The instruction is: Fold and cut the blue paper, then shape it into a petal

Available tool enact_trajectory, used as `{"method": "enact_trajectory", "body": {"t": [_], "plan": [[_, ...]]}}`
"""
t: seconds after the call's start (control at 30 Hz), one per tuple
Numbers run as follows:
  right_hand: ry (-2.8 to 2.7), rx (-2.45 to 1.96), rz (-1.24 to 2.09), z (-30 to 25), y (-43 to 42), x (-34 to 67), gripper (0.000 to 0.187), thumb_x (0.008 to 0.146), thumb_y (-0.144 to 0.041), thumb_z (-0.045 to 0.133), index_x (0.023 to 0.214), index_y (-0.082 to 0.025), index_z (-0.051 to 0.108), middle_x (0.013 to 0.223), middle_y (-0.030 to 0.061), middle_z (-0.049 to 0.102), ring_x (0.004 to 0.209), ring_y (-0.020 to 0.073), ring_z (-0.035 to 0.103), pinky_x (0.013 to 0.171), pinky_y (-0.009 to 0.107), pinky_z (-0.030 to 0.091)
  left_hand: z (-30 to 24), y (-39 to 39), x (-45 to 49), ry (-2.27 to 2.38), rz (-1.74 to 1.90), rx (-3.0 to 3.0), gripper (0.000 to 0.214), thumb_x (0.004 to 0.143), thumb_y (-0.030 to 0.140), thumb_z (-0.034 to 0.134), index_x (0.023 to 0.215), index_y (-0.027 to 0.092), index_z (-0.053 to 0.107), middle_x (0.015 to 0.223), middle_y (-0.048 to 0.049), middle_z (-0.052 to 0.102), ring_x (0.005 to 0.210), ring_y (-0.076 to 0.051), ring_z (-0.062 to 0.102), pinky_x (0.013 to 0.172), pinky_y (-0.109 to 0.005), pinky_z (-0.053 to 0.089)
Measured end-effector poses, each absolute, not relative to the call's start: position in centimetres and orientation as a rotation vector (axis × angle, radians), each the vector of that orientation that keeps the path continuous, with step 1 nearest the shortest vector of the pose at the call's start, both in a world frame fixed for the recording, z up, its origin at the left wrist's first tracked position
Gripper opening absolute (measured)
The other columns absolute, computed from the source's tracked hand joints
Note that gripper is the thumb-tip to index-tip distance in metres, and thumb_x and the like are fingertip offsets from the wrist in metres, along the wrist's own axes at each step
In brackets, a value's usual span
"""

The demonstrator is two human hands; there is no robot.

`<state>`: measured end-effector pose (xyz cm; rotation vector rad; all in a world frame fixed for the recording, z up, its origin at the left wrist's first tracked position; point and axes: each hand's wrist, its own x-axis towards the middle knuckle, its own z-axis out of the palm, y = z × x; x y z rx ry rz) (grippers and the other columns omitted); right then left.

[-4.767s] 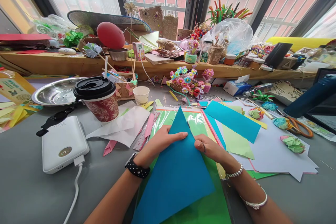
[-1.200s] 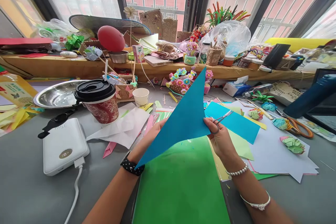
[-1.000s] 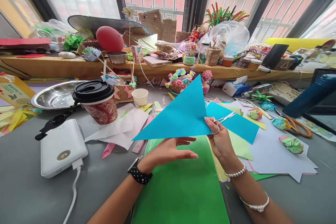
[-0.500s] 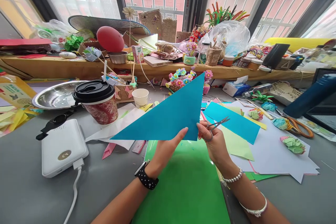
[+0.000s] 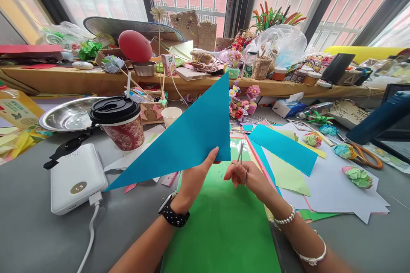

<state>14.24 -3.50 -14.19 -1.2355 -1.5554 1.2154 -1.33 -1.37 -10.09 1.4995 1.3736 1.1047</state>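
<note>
left hand, fingers pinched on blue paper at centre of frame; right hand held scissors just right of it, blades clear. snipping step, i judged; next cut seemed to need blades at paper's edge.

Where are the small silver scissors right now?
In the head view, the small silver scissors are in the right hand, just right of the blue paper triangle, over the green sheet.
</note>
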Motion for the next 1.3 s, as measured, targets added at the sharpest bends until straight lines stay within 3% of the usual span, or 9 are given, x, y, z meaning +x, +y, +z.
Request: {"method": "enact_trajectory", "body": {"t": [0.2,0.4,0.77,1.03,1.3], "plan": [[-1.780,-1.156,1.285,-13.8,-4.0,13.8,0.071,0.070,-0.074,0.024,0.068,-0.015,0.063,0.046,-0.0008,0.045,0.043,0.0098,0.040,0.046,0.023,0.031,-11.0,-1.0,-1.7,1.352,1.124,1.545,0.021,0.070,0.034,0.060,0.084,0.020,0.066,0.068,-0.0005,0.069,0.091,-0.027,0.058,0.100,-0.036,0.027],[-1.789,-1.153,1.267,-13.4,-4.1,13.7,0.072,0.070,-0.074,0.024,0.066,-0.014,0.063,0.046,-0.0007,0.044,0.043,0.0104,0.042,0.045,0.023,0.033,-11.7,-1.2,-2.4,1.376,1.035,1.705,0.027,0.068,0.029,0.061,0.094,0.024,0.066,0.085,0.0003,0.069,0.105,-0.031,0.050,0.102,-0.040,0.018],[-1.804,-1.152,1.255,-13.7,-4.0,13.8,0.071,0.070,-0.073,0.025,0.063,-0.014,0.064,0.044,-0.0013,0.041,0.042,0.0101,0.042,0.044,0.023,0.032,-13.0,-0.9,-1.9,1.380,1.143,1.657,0.017,0.069,0.035,0.060,0.080,0.025,0.069,0.072,-0.0005,0.068,0.089,-0.028,0.057,0.100,-0.038,0.024],[-1.777,-1.162,1.261,-13.7,-4.0,13.8,0.071,0.070,-0.074,0.026,0.060,-0.014,0.062,0.045,-0.0013,0.041,0.042,0.0102,0.041,0.045,0.024,0.031,-13.2,-1.0,-2.1,1.351,1.033,1.728,0.031,0.071,0.030,0.058,0.101,0.024,0.064,0.079,-0.0005,0.069,0.094,-0.029,0.055,0.097,-0.035,0.028],[-1.770,-1.139,1.257,-13.9,-4.0,13.7,0.070,0.070,-0.073,0.026,0.058,-0.014,0.060,0.046,-0.0013,0.041,0.042,0.0097,0.039,0.045,0.024,0.031,-13.6,-0.9,-2.0,1.360,1.062,1.897,0.032,0.073,0.025,0.055,0.104,0.022,0.063,0.076,0.0004,0.070,0.086,-0.026,0.058,0.091,-0.034,0.035]]}}
